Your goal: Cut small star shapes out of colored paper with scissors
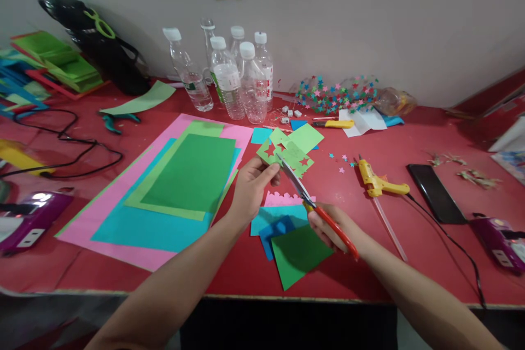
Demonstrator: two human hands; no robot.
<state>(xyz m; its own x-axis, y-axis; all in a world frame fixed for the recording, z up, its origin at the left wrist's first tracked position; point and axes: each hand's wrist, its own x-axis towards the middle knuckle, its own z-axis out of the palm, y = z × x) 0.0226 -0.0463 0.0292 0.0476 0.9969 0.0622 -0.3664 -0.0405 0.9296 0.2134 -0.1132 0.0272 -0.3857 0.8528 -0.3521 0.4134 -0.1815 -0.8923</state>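
Between the thumb and fingers of my left hand (255,183) is a light green paper (293,157) with star-shaped holes cut in it. My right hand (336,225) grips red-handled scissors (301,191), their blades pointing up and left with the tip over the green paper near my left thumb. Whether the blades are parted is hard to make out. Below the hands lie a pink strip with a jagged edge (287,199), a light blue sheet (262,219) and a dark green sheet (301,257). Several small paper stars (342,170) lie to the right.
Stacked coloured sheets (192,169) cover the left of the red table (229,273). Plastic bottles (227,82) stand by the wall, beside a star-filled clear bag (336,94). A yellow cutter (334,124), a glue gun (375,179) with its cord and a phone (435,192) lie to the right.
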